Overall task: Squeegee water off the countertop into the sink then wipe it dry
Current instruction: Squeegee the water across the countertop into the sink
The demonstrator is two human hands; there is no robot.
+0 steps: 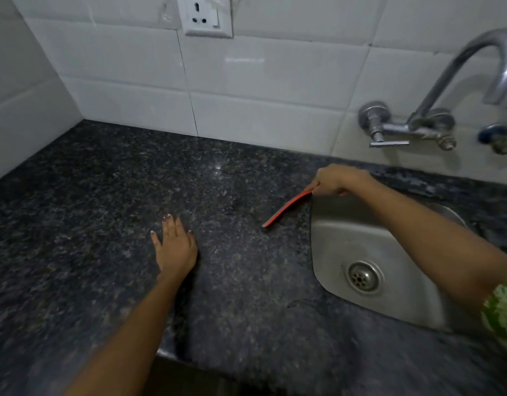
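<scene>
Currently right hand (pixel 336 180) pinches squeegee (pixel 286 208) by its far end, blade on countertop (pixel 103 195) beside sink (pixel 346 238), left hand (pixel 175 245) flat, fingers spread; risk: loose end-grip lets blade skip, leaving water.

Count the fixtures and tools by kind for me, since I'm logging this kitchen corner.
Squeegee: 1
Sink: 1
Tap: 1
Wall socket: 1
Total: 4
</scene>
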